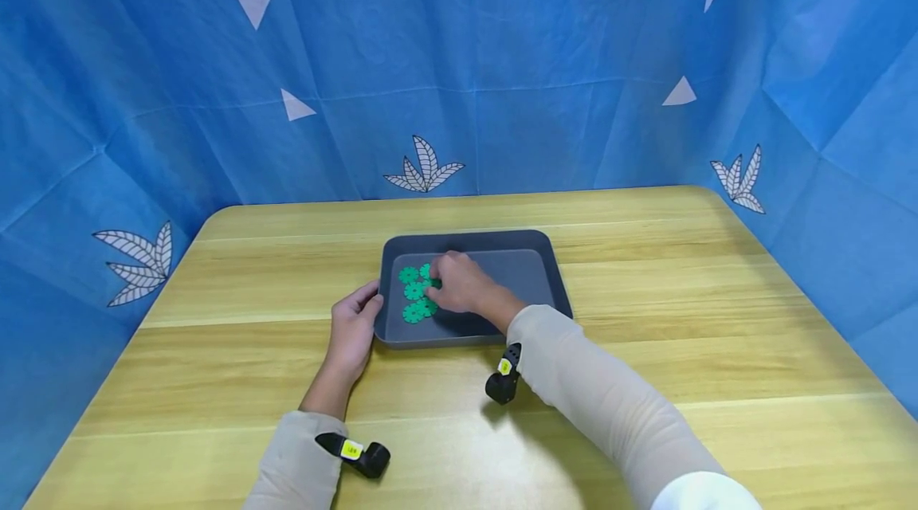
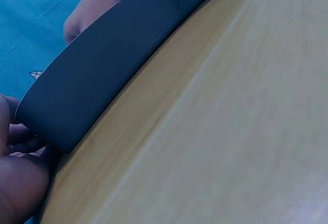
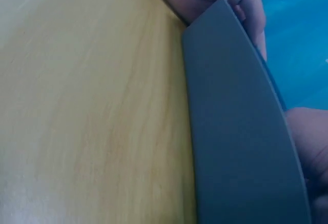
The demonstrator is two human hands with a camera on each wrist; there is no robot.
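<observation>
your right grip (image 1: 464,285) is inside the tray (image 1: 512,271), at the discs (image 1: 410,293), which lie in the tray's left part, mostly just left of that grip. your left grip (image 1: 351,331) touches the tray's left wall from outside. the desk (image 1: 681,335) lies beneath both grips; the curtain (image 1: 502,32) hangs beyond them, behind the desk.

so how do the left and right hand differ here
The left hand touches the tray at its left edge; the right hand reaches inside it, at the green pieces. The left arm points mostly forward; the right arm slants strongly leftward. Both hands are bare, and both arms wear pale sleeves.
</observation>
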